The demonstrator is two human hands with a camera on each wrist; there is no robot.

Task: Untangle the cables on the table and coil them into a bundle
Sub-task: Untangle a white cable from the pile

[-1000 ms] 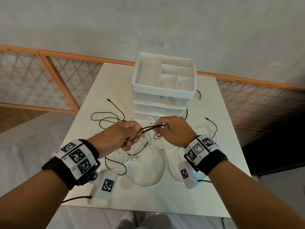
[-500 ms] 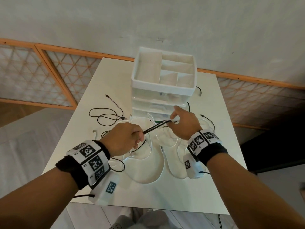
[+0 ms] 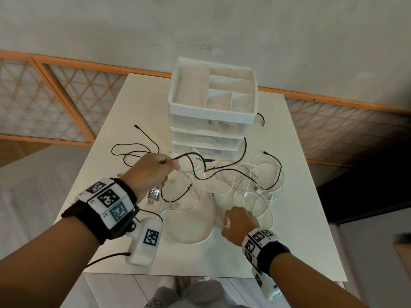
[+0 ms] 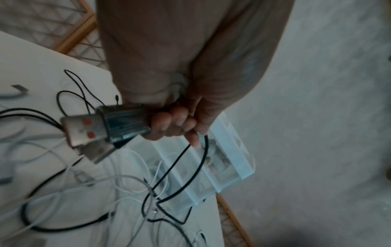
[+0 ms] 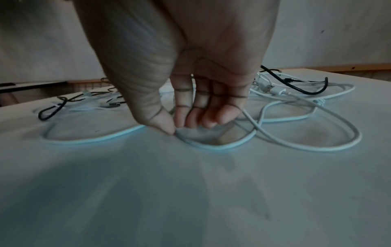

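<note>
above table (image 3: 138,103), black cable (image 3: 222,172) in left grip (image 3: 153,172)

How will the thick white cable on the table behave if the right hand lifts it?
The white cable lies in loose curves, so it will probably sag and bend, not stay stiff. It crosses other white loops near the right hand, so lifting may drag those along. It looks thin and likely light.

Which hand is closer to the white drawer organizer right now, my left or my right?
Left. The left hand grips the black cable just in front of the drawer organizer; the right hand is nearer the table's front edge, pinching a white cable.
</note>
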